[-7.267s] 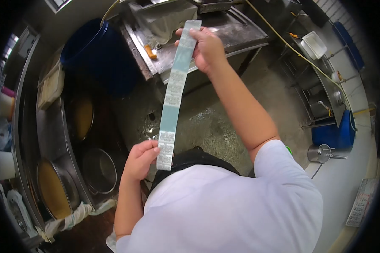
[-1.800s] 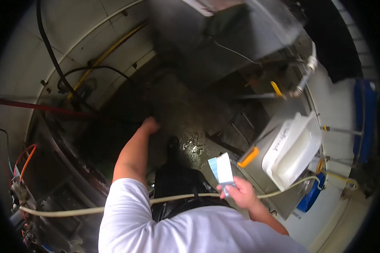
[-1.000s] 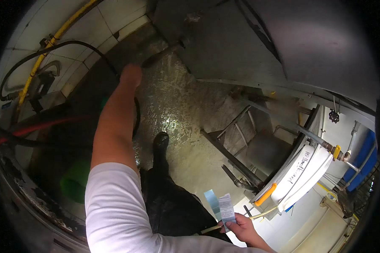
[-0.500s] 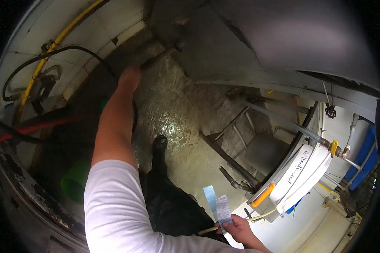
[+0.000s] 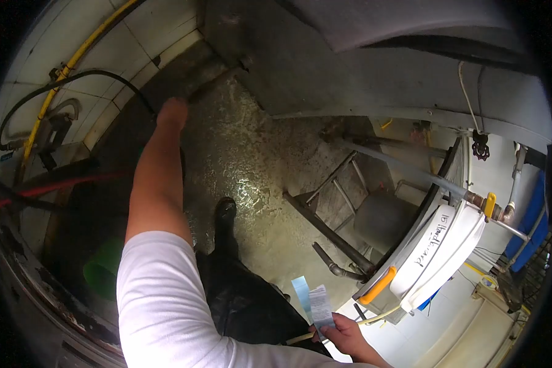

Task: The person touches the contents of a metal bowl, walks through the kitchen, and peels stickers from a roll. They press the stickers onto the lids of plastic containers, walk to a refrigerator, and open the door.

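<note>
My left hand is stretched far forward over the dark floor, seen from its back and curled closed. A black hose runs to beside it; whatever the fingers hold is hidden. At the bottom, my right hand pinches a printed paper slip and a light blue slip that overlap. A pale yellow cord passes by that hand.
On the right stand a metal-framed table and a white board with handwriting and orange handles. A grey metal panel rises ahead. A yellow pipe, red hose and green container are at left. The floor looks wet.
My left hand has shifted a little to the left in view. The surroundings have also shifted slightly left. My right hand still holds the slips.
</note>
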`<state>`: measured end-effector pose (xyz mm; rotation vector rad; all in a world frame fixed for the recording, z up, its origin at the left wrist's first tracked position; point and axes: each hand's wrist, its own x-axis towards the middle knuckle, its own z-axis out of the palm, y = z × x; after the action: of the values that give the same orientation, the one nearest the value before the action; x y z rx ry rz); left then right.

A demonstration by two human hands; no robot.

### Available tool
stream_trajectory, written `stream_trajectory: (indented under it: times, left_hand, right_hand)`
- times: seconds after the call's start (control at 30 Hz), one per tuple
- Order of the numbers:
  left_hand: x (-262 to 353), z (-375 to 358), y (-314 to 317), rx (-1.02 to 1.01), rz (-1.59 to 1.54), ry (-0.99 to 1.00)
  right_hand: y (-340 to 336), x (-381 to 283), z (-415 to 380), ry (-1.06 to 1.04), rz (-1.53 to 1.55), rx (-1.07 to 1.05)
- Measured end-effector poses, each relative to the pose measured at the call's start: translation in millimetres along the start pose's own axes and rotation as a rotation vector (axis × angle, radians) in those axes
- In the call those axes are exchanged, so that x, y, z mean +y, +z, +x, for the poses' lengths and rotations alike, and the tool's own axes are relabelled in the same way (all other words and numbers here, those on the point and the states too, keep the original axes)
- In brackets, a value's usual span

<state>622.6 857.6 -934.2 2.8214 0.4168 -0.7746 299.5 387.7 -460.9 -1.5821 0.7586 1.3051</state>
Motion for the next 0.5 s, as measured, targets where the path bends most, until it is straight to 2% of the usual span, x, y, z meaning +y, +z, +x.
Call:
stream_trajectory:
  times: [0.13, 0.2, 0.23, 0.3, 0.37, 0.4, 0.43, 0.47, 0.5]
  left_hand:
    - [3.8, 2.6, 6.6, 0.103, 0.049, 0.031]
    - [10.0, 9.6, -8.5, -0.165, 0.096, -0.023]
    - [13.4, 3.4, -10.1, -0.160, 0.094, -0.028]
    - [25.6, -26.5, -2.6, -0.057, 0.007, -0.226]
    - [53.7, -89.8, -19.2, -0.025, -0.251, -0.251]
    - [54.3, -83.0, 22.0, -0.187, 0.209, -0.065]
    - [73.7, -122.5, 7.0, -0.210, 0.095, -0.033]
    - [74.1, -124.7, 46.5, -0.315, 0.042, 0.101]
    - [89.8, -157.9, 50.5, -0.336, -0.009, 0.139]
  right_hand:
    - [-6.9, 10.5, 2.4, 0.006, -0.008, -0.007]
    - [-13.7, 16.5, 5.8, -0.042, 0.006, -0.013]
    - [-17.0, 18.1, 5.4, -0.048, -0.038, -0.029]
    - [-21.2, 24.8, -1.8, -0.043, -0.079, -0.054]
    - [-23.9, 29.3, -2.9, -0.035, -0.024, -0.069]
    - [-26.5, 30.1, -2.6, -0.059, -0.016, -0.078]
    - [-28.5, 32.1, -4.8, -0.106, -0.014, -0.122]
    - [-30.0, 37.8, -9.2, -0.156, -0.010, -0.164]
    - [-33.6, 47.4, -11.2, -0.203, 0.003, -0.190]
